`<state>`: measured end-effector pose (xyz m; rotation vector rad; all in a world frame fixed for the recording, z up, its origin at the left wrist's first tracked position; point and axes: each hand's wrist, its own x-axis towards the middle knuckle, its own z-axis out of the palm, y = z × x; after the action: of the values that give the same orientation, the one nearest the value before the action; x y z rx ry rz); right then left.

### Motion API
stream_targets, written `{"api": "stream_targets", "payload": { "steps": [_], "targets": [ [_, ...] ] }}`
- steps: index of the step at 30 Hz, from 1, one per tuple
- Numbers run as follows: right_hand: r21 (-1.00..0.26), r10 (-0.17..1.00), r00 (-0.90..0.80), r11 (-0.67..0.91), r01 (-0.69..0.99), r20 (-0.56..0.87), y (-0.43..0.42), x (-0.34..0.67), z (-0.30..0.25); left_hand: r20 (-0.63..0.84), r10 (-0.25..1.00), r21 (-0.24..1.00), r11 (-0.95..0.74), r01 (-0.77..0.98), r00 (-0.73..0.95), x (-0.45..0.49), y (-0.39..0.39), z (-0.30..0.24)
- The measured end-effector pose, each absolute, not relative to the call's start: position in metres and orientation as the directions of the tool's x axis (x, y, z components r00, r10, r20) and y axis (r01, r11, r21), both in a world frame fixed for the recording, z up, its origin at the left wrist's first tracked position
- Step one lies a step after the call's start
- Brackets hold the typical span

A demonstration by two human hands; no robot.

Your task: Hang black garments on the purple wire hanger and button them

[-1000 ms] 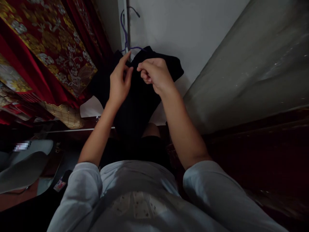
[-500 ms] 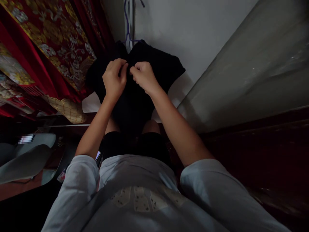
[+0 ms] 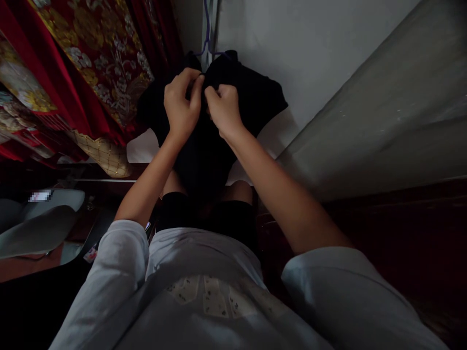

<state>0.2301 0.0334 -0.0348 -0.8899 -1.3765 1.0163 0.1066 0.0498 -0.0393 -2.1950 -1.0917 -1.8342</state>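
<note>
A black shirt [image 3: 251, 99] hangs on a purple hanger [image 3: 207, 29] against a white wall. Both my hands are raised to its collar area. My left hand [image 3: 181, 108] pinches the dark fabric just below the neck with closed fingers. My right hand [image 3: 223, 108] is pressed close beside it, also pinching the cloth. The fingertips of the two hands nearly touch at the shirt's front. The lower part of the shirt hangs down between my forearms.
A red and gold patterned cloth [image 3: 87, 58] hangs at the left. A grey-green panel [image 3: 372, 112] slants along the right. A pale chair [image 3: 36, 228] stands at lower left, and dark wooden furniture [image 3: 394, 233] fills the lower right.
My hands came together from slightly apart and rose a little up the shirt toward its collar. The left hand's fingers went from loosely extended to a pinch.
</note>
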Motion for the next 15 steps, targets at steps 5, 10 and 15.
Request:
{"api": "stream_targets", "payload": {
  "steps": [5, 10, 15],
  "targets": [
    [-0.984, 0.985, -0.016, 0.168, -0.06, 0.17, 0.026, 0.234, -0.028, 0.858, 0.513, 0.455, -0.734, 0.504, -0.027, 0.12, 0.04, -0.041],
    [-0.982, 0.985, 0.011, 0.173, -0.07, 0.173, 0.01, 0.25, -0.012, 0.854, 0.52, 0.466, -0.763, 0.448, -0.002, 0.127, 0.031, -0.031],
    [-0.954, 0.956, -0.004, 0.291, -0.069, 0.292, 0.017, 0.267, 0.003, 0.788, 0.568, 0.406, -0.77, 0.493, 0.237, 0.121, 0.031, -0.014]
  ]
}}
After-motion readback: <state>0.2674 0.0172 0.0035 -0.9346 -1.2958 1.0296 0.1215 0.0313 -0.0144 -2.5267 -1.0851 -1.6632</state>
